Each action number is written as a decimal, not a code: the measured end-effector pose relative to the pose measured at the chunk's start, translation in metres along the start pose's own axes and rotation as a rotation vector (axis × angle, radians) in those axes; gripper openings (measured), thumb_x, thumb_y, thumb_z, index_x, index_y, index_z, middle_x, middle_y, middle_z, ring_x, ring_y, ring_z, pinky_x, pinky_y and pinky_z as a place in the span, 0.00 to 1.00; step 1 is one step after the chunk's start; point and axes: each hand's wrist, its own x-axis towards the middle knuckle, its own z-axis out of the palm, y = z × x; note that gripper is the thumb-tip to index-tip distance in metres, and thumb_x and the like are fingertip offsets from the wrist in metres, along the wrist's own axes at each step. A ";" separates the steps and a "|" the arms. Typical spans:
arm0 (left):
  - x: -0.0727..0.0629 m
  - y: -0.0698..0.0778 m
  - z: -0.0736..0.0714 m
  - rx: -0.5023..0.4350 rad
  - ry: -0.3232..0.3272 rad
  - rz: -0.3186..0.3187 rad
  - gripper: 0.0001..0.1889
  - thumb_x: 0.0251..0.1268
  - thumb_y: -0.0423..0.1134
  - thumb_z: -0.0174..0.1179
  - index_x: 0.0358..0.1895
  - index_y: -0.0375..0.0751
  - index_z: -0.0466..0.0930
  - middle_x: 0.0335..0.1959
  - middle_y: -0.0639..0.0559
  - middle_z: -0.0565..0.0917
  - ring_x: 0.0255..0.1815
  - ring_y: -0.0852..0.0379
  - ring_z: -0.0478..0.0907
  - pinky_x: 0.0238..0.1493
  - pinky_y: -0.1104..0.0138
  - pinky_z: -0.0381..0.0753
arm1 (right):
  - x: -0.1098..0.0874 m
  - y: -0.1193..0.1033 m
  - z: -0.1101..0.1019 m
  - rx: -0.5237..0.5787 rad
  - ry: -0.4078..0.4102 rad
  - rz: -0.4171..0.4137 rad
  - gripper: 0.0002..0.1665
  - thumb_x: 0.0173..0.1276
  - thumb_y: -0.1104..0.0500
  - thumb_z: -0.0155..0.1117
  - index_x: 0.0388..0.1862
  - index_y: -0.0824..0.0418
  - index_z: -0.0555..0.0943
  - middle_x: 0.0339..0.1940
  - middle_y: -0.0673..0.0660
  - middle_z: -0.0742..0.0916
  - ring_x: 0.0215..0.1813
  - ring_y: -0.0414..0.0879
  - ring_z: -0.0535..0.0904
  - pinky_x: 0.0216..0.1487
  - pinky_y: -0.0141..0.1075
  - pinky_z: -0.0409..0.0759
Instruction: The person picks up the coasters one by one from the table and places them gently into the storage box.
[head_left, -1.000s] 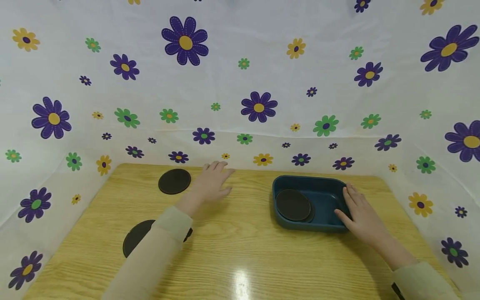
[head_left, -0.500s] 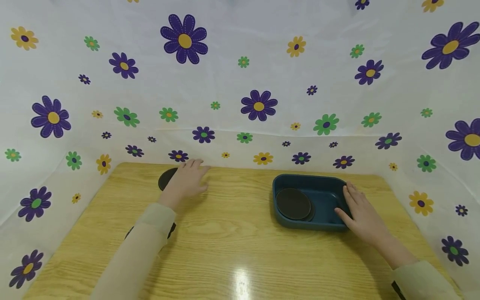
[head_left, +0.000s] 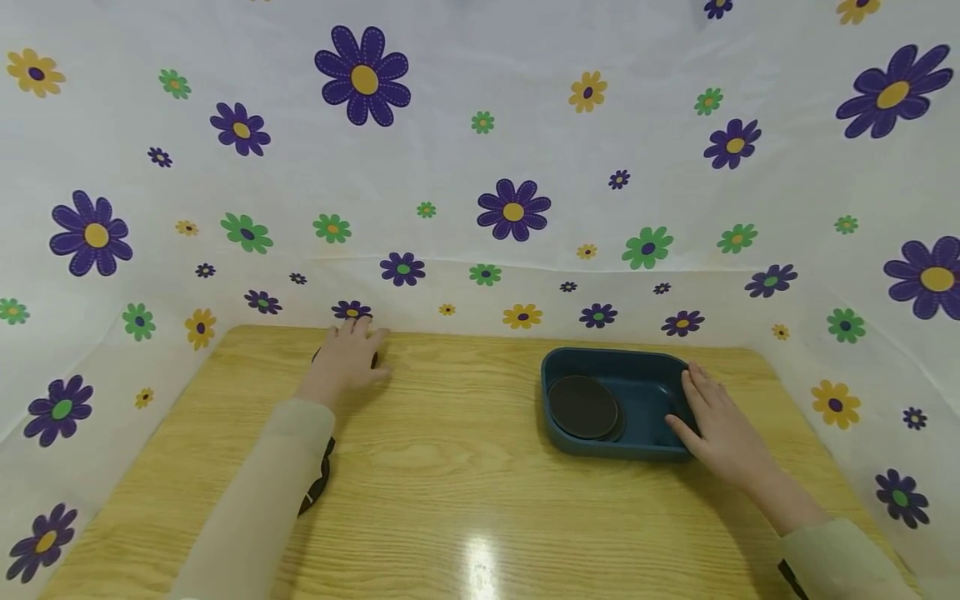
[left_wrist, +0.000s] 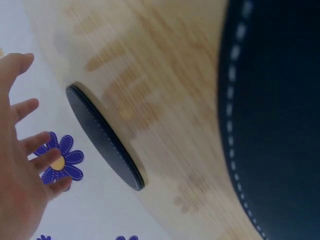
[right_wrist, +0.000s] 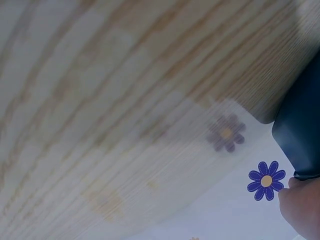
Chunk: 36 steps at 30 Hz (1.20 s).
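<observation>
My left hand (head_left: 345,358), fingers spread, reaches over the small round black coaster (left_wrist: 105,142) at the table's far left. In the left wrist view the coaster lies flat, its edge stitched, with the fingers apart from it. A larger stitched black round mat (left_wrist: 280,100) fills the right of that view; in the head view my left forearm covers its place. On the right stands a dark blue rectangular bin (head_left: 622,452). Inside its left end a black coaster (head_left: 582,407) lies over another disc. My right hand (head_left: 723,437) rests on the bin's right rim, fingers extended, thumb over the inside.
The light wooden table (head_left: 450,500) carries everything. A white cloth (head_left: 420,150) printed with flowers stands behind it and along both sides. Bare tabletop lies between my left hand and the bin.
My left hand has moved left, from beside the far coaster to over it, and its forearm now covers the nearer mat. The right hand and the bin have stayed in place.
</observation>
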 end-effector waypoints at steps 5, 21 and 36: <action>-0.001 -0.004 0.000 0.002 -0.020 -0.048 0.40 0.72 0.58 0.62 0.80 0.40 0.66 0.78 0.24 0.64 0.79 0.19 0.59 0.75 0.28 0.62 | 0.000 0.000 0.000 0.009 -0.006 0.003 0.49 0.82 0.47 0.58 0.82 0.81 0.52 0.85 0.79 0.56 0.87 0.72 0.49 0.90 0.50 0.34; -0.005 -0.006 0.008 -0.093 -0.143 -0.169 0.43 0.75 0.60 0.53 0.85 0.40 0.56 0.81 0.21 0.55 0.79 0.16 0.56 0.68 0.22 0.64 | 0.001 -0.001 -0.002 0.005 -0.010 0.012 0.49 0.82 0.47 0.59 0.82 0.81 0.54 0.85 0.79 0.57 0.86 0.73 0.50 0.89 0.55 0.38; -0.004 -0.018 0.015 -0.055 -0.164 -0.133 0.44 0.72 0.60 0.55 0.85 0.42 0.57 0.81 0.21 0.57 0.78 0.16 0.58 0.68 0.23 0.65 | 0.000 0.000 -0.001 0.013 -0.003 0.012 0.49 0.82 0.46 0.58 0.82 0.81 0.54 0.85 0.79 0.57 0.87 0.72 0.50 0.89 0.54 0.38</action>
